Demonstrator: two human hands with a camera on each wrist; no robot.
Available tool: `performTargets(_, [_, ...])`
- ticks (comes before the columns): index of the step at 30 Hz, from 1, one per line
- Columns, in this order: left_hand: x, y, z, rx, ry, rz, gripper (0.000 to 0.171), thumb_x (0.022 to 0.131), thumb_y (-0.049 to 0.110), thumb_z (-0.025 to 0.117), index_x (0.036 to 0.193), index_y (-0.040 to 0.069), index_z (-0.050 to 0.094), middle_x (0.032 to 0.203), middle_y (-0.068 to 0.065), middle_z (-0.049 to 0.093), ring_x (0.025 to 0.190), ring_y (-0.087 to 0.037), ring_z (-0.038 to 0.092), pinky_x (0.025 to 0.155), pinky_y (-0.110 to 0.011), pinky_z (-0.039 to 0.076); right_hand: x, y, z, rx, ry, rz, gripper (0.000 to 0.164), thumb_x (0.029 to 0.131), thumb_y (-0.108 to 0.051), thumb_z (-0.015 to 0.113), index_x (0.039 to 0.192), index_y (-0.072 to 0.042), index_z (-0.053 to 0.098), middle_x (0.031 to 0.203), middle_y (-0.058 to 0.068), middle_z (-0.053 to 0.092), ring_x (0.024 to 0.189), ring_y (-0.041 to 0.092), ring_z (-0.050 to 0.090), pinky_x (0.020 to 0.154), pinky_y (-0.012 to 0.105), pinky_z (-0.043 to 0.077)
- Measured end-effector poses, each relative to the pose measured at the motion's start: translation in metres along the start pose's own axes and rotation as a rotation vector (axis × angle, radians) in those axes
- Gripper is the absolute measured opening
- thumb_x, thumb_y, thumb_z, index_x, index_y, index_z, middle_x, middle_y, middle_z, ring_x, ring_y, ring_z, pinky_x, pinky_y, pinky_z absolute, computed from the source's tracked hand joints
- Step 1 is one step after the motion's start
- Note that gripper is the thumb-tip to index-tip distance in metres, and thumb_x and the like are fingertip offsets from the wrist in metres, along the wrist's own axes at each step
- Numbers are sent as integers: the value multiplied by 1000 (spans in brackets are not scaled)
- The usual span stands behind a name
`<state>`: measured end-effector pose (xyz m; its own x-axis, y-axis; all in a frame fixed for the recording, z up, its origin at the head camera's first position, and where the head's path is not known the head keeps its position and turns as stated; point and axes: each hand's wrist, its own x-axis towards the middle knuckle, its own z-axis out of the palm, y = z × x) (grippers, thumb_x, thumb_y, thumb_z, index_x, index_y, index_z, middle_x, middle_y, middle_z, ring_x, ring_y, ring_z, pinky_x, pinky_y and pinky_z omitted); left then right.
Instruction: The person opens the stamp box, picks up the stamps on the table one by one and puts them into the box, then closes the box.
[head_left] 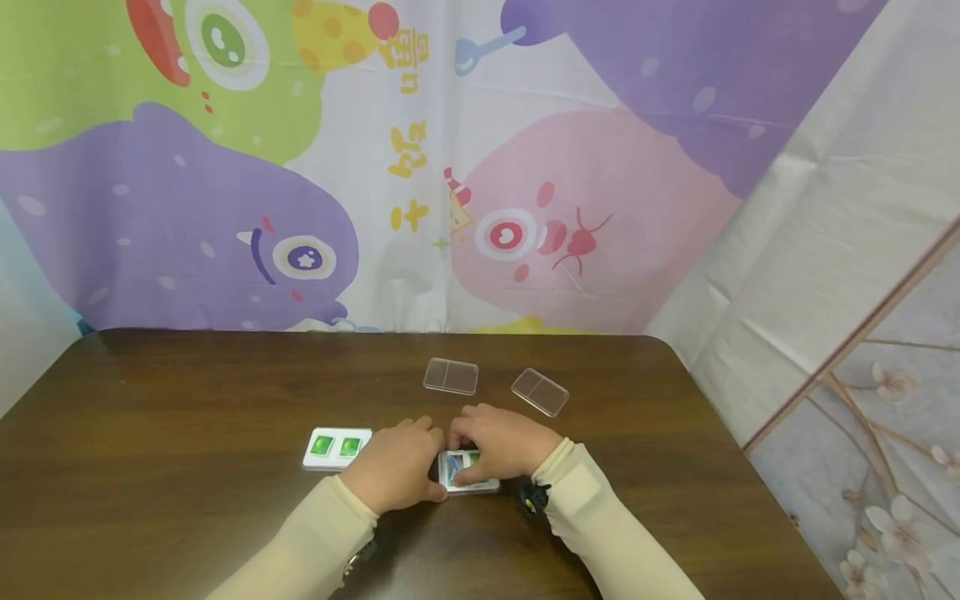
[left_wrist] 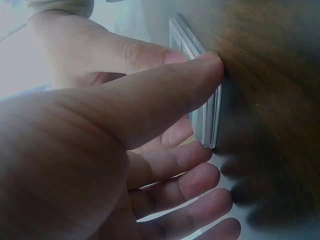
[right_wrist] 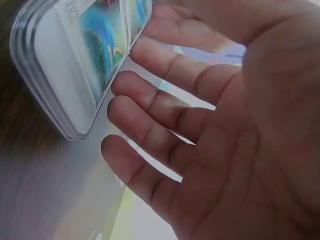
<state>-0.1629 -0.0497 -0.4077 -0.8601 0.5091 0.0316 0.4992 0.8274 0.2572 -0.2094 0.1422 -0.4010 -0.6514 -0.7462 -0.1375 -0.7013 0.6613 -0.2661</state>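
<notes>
A flat transparent plastic case [head_left: 480,490] with colourful stamp-like pictures on white backing lies on the table between both hands. My left hand [head_left: 397,467] grips its left end, thumb tip on the near edge and fingertips by the far side. From the right, my right hand [head_left: 508,440] holds the same case, its thumb over the picture face and its fingers along the far edge. In the right wrist view, a blue-green picture [right_wrist: 97,47] bearing a printed number shows under the case's surface. Stacked plastic layers show along the case's side [left_wrist: 212,117] in the left wrist view.
A second case [head_left: 337,462] with two green pictures lies left, partly behind my left hand. Two transparent plastic covers [head_left: 451,377] lie farther back, the right one [head_left: 540,392] turned at an angle. A printed cloth [head_left: 405,275] hangs behind the brown table [head_left: 187,467].
</notes>
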Motion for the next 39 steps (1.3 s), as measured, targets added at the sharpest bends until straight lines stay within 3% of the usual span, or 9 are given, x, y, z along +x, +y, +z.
performTargets(7, [1,0,1,11,-7,-4,54,70,41,94,101,4,70,90,-5,60,82,-24,60,69,-45,55,-4,8,-4,85,-15,11,32,87,-39,82,107,-17,69,100,-4,60,91,11,54,81,27,48])
performTargets(11, [2,0,1,10,-17,-11,54,70,41,94,101,4,70,93,-6,61,84,-25,62,72,-46,56,-13,22,-16,109,37,61,32,92,-38,78,113,-15,69,105,-4,64,98,14,61,88,34,52])
performTargets(17, [1,-1,0,-2,-27,-15,53,72,40,94,103,4,71,96,-7,61,90,-27,63,77,-47,56,-27,47,-32,101,190,227,36,92,-31,79,117,-8,68,109,4,67,98,20,63,89,41,53])
performTargets(23, [0,-2,0,-11,-19,-2,52,72,38,93,103,3,71,98,-8,63,93,-29,64,80,-49,56,-38,75,-30,32,287,478,60,84,-31,85,129,0,61,113,15,62,94,25,60,81,44,55])
performTargets(26, [0,-2,0,-20,-17,1,51,72,38,93,102,4,71,97,-7,62,91,-29,64,80,-48,56,-40,84,-25,10,257,583,70,81,-34,87,131,5,57,113,18,59,94,30,58,80,48,55])
performTargets(29, [0,-2,-1,-31,-16,-1,51,72,37,93,103,4,70,97,-7,62,92,-29,64,80,-49,56,-39,87,-20,6,208,634,70,83,-36,85,130,7,56,112,20,58,94,32,57,82,50,53])
performTargets(35, [0,-2,-1,-35,-15,-2,57,74,36,93,112,2,69,103,-10,65,98,-31,65,84,-49,56,-35,84,-15,37,157,660,61,89,-31,81,129,9,57,111,21,55,92,31,56,81,48,53])
performTargets(39, [1,-3,-1,-26,-17,10,55,74,36,93,110,3,70,101,-9,64,96,-30,65,82,-49,56,-34,82,-15,58,129,658,55,91,-25,80,127,9,60,112,21,56,94,31,58,84,48,54])
